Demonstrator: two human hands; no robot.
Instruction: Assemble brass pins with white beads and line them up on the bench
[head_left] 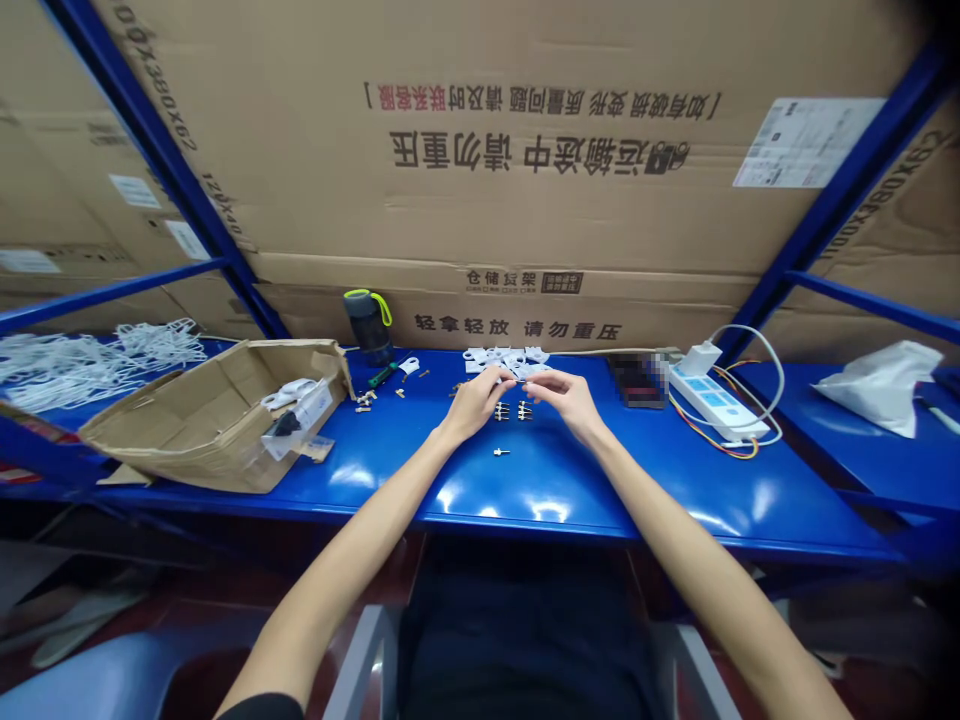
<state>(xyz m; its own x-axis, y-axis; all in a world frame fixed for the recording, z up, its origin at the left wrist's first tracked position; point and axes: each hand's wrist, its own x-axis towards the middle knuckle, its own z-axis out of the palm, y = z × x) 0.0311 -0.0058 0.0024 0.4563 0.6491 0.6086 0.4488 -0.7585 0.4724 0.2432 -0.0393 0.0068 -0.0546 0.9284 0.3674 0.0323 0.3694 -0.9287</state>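
Observation:
My left hand [477, 402] and my right hand [568, 400] meet over the middle of the blue table [420, 470]. Thumb and fingers of each are pinched together around a small part between them, too tiny to name. Just below lie two short columns of small dark-and-metal pin-like parts [502, 411], the second column [524, 411] nearer my right hand. A single metal pin-like piece [502, 453] lies apart, closer to the front edge. Behind my fingers is a pile of white plastic pieces [506, 358].
To the left stands an open cardboard box [180, 425] with bagged items. Near it are a dark bottle [369, 330], a green-handled screwdriver [384, 376] and small brass-coloured bits [364, 401]. A white power strip [716, 400] with cables lies right. White cords [97, 360] heap at far left.

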